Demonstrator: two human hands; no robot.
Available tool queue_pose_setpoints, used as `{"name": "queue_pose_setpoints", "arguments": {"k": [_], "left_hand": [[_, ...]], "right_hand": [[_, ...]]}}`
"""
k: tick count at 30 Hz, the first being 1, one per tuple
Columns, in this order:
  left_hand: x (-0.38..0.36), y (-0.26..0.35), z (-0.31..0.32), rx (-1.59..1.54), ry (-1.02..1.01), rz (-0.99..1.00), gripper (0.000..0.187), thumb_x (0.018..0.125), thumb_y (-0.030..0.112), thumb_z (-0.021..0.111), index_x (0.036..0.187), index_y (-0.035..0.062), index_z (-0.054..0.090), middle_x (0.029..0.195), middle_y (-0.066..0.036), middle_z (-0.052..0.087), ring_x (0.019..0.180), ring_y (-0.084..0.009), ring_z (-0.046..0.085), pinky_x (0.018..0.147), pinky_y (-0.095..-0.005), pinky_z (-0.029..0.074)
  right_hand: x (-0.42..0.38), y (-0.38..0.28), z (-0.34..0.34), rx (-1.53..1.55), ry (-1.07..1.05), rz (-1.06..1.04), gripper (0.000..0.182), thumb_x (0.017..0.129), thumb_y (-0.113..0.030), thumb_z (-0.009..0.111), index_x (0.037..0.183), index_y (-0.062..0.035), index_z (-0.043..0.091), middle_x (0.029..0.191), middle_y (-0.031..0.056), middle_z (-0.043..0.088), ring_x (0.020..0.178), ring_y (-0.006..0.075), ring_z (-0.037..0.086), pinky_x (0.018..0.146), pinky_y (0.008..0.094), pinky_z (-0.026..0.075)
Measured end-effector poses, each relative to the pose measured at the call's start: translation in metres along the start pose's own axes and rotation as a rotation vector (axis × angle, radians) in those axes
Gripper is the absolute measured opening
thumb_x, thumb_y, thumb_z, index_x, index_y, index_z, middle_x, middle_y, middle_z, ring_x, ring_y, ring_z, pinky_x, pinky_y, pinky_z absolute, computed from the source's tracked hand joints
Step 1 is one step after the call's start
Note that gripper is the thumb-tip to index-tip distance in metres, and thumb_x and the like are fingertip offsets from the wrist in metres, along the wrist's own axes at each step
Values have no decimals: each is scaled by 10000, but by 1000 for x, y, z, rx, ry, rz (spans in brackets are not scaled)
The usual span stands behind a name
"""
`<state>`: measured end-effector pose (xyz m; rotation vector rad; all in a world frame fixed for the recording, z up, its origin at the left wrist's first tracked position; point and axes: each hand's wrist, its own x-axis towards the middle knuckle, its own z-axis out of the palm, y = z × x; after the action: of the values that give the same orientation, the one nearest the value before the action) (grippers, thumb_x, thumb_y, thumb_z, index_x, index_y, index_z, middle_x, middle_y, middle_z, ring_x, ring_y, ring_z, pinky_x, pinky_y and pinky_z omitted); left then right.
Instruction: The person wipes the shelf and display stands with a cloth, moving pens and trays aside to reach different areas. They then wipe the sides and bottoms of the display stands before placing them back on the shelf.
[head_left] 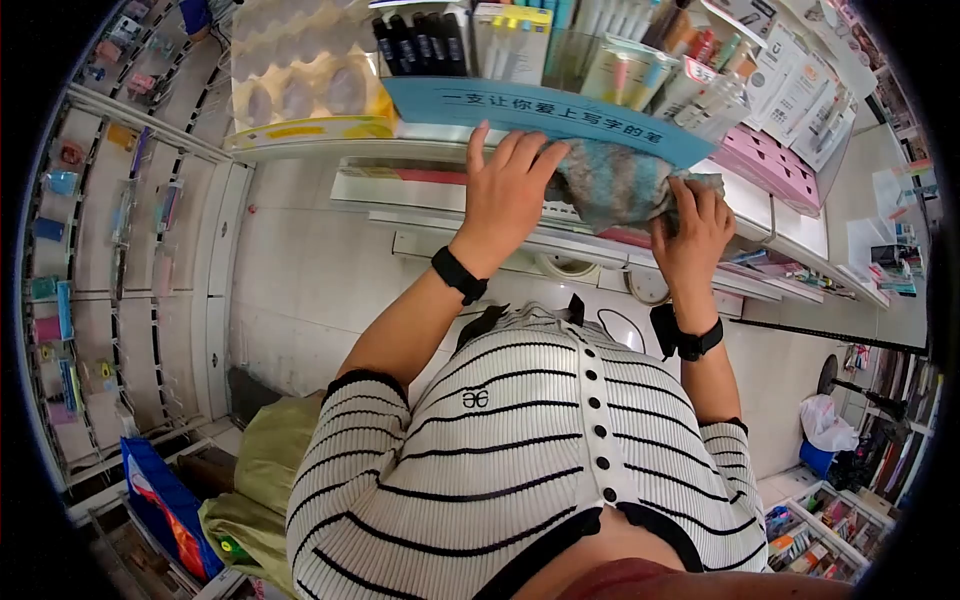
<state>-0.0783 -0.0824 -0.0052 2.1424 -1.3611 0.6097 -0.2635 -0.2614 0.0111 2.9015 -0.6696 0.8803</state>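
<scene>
A damp-looking grey and blue striped cloth [618,185] lies bunched along the front edge of the shelf, below a blue pen display box [540,118] with Chinese lettering. My right hand [697,225] has its fingers curled over the right end of the cloth. With fingers spread, my left hand [508,190] rests its fingertips against the lower front of the box; its index finger is beside the cloth's left end. Black markers [420,45] and other packaged pens [625,72] stand in the box. My left thumb is hidden.
Left of the box is a clear plastic tray [305,90] with rounded hollows. A pink box [770,165] sits on the right. Lower shelves [420,190] run beneath my hands. Hanging goods line the left wall, and a blue bag [165,505] stands at lower left.
</scene>
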Motion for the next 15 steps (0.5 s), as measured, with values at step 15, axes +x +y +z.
{"name": "queue_pose_setpoints", "arguments": {"k": [15], "left_hand": [[-22, -79, -35, 78, 31, -45, 385, 828, 49, 660, 1186, 189, 651, 1138, -8, 623, 1103, -197, 584, 1113, -548, 224]], "right_hand": [[23, -92, 23, -49, -42, 9, 586, 695, -205, 754, 1260, -160, 608, 1189, 100, 572, 1163, 303, 509, 1004, 503, 339]]}}
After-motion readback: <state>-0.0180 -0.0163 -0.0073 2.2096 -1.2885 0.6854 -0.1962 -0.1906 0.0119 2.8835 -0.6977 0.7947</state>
